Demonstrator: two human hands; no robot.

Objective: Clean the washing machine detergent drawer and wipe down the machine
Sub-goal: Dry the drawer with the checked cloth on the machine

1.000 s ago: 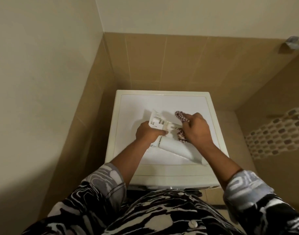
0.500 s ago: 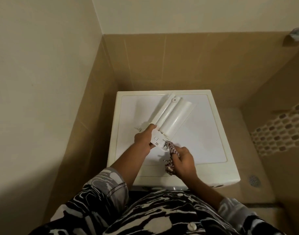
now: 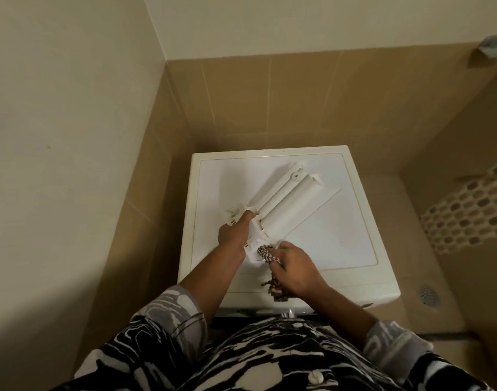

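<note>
Since the detergent drawer (image 3: 286,201) is out of its slot and held over the top of the washing machine (image 3: 340,235), every face of it can be reached, which seems to be the reason for holding it there. It lies on a slant, its far end pointing toward the back right of the machine's top and its near end close to the person's body. Whether the far end touches the top or hangs just above it I cannot tell. The left hand (image 3: 233,230) is curled round the near left part of the drawer, apparently to steady it against the rubbing. The right hand (image 3: 295,269) is clenched round a brown-and-white patterned cloth (image 3: 265,253), a bunched part of it pushed against the drawer's near end and a loose tail hanging below the fist. Bunching the cloth to a small tip probably helps it get into the ribs and corners there. By my reading the drawer cleaning is under way, and the wipe of the machine itself is yet to come
</note>
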